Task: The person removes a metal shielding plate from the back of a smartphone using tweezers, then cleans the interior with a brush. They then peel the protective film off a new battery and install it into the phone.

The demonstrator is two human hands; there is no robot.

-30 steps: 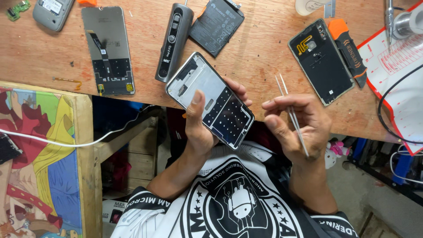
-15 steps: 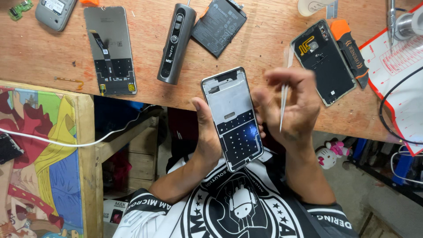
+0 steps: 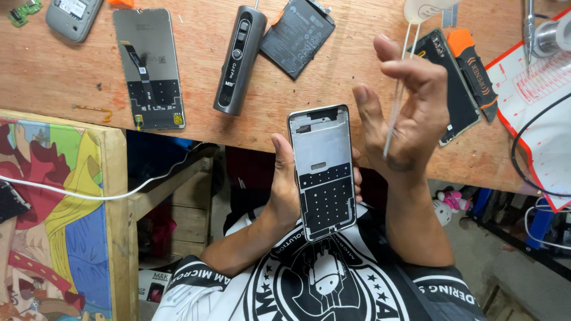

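Observation:
My left hand (image 3: 287, 184) grips an opened phone frame (image 3: 322, 169) upright in front of my chest, its bare white-and-black inner side toward me. My right hand (image 3: 404, 113) is raised just right of the frame, palm turned up, with thin metal tweezers (image 3: 397, 89) held between thumb and fingers, tips pointing up over the wooden bench (image 3: 250, 125). Hand and frame are apart.
On the bench lie a detached phone screen with flex cable (image 3: 148, 68), a grey cylindrical tool (image 3: 238, 59), a black battery (image 3: 296, 37), a black back cover (image 3: 458, 95), an orange-tipped tool (image 3: 473, 71) and a red-edged mat (image 3: 535, 89). A painted board (image 3: 53, 226) sits at left.
My left hand turned the phone frame from tilted to upright. My right hand lifted with the tweezers, rolling palm-up and moving away from the frame toward the bench.

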